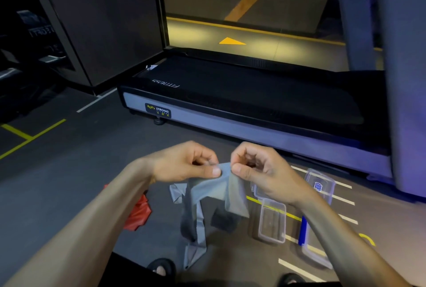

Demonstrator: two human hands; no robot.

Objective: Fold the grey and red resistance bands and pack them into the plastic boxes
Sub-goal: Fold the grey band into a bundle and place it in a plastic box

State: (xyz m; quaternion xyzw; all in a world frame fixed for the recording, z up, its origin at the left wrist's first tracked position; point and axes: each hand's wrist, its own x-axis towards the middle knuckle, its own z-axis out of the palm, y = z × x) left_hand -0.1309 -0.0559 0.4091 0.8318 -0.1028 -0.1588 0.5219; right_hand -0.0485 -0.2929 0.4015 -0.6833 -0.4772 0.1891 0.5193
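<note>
The grey resistance band (207, 194) hangs in loose folds above the floor, its top edge pinched between both hands. My left hand (184, 163) pinches it with thumb and fingers from the left; my right hand (255, 167) pinches the same edge from the right, a few centimetres away. The red resistance band (138, 214) lies crumpled on the floor, partly hidden behind my left forearm. A clear plastic box (272, 221) stands open on the floor below my right wrist. Another clear box or lid (320, 185) lies further right.
A treadmill (230, 93) stretches across the floor just beyond my hands. A third clear piece with a blue clip (304, 233) lies under my right forearm. Painted yellow and white lines cross the dark floor. My sandalled feet (161, 268) show at the bottom edge.
</note>
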